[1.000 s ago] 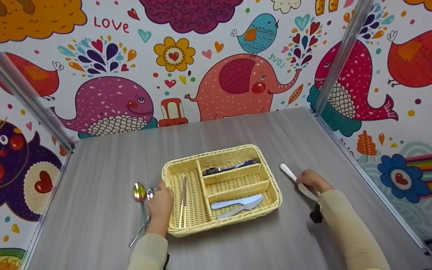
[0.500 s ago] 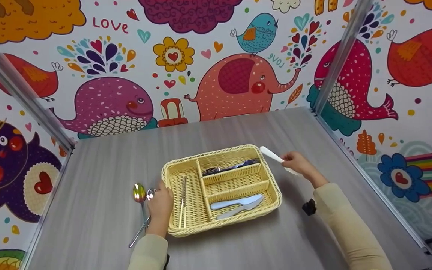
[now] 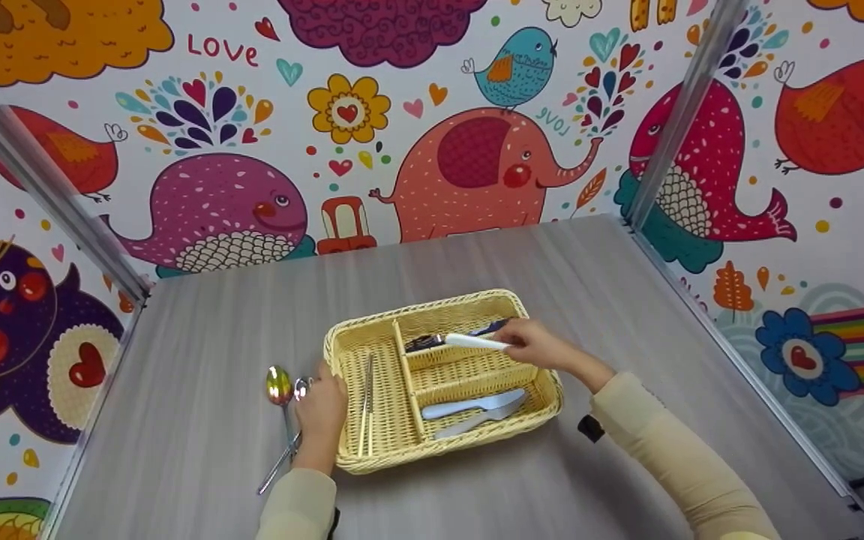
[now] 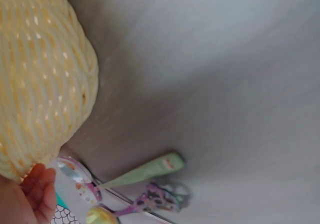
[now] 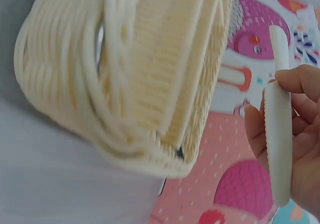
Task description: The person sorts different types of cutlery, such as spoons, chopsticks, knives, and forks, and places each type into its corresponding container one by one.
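My right hand (image 3: 541, 346) pinches a white knife (image 3: 477, 343) over the back right part of the yellow woven cutlery basket (image 3: 443, 450). In the right wrist view the knife's serrated blade (image 5: 280, 149) lies along the palm. My left hand (image 3: 321, 405) grips the basket's left rim; its fingers (image 4: 47, 191) curl at the weave in the left wrist view. Metal chopsticks (image 3: 366, 409) lie in the long left compartment. Dark-patterned cutlery (image 3: 424, 343) sits in the back right compartment, partly hidden by the knife. A light blue knife (image 3: 458, 406) and a greyish knife (image 3: 481, 420) share the front one.
Left of the basket, a shiny golden spoon (image 3: 278, 384) and a silver spoon (image 3: 301, 388) lie on the grey table (image 3: 207, 352), partly behind my left hand. A green handle (image 4: 150, 170) shows there in the left wrist view. Printed panels (image 3: 402, 60) enclose the table.
My right hand has lifted the white knife from the table right of the basket and carried it left over the basket, turning its handle leftward. The left hand has stayed at the rim.
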The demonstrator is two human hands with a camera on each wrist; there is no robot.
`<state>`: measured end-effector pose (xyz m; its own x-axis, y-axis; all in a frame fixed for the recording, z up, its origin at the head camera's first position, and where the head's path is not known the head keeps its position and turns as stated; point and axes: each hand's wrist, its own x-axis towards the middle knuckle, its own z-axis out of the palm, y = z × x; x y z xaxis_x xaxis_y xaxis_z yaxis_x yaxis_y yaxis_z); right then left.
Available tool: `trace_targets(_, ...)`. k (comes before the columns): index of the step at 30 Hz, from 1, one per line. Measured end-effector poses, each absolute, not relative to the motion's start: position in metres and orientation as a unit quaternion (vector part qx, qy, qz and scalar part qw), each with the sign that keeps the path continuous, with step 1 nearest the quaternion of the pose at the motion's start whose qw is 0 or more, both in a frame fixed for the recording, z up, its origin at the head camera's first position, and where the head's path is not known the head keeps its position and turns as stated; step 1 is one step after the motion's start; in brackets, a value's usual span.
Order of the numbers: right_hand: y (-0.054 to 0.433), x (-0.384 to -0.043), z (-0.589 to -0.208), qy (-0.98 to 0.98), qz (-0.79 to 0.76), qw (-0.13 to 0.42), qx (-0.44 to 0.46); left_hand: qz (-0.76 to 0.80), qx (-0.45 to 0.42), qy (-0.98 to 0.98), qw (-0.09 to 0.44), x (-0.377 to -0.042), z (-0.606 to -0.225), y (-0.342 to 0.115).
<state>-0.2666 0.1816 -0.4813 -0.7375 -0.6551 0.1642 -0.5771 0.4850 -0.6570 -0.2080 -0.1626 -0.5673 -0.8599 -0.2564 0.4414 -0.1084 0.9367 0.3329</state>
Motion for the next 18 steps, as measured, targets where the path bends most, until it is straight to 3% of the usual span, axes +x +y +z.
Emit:
trace_targets(7, 0.157, -0.258, -0.486, 0.855, -0.264, 0.039, -0.444, -0.161, 0.1, -0.954, 0.232, -0.207, -0.565, -0.163)
trace_targets(18, 0.135, -0.247, -0.499, 0.834, -0.121, 0.115, -0.526, -0.163, 0.104, -0.955, 0.225, -0.207, -0.565, -0.162)
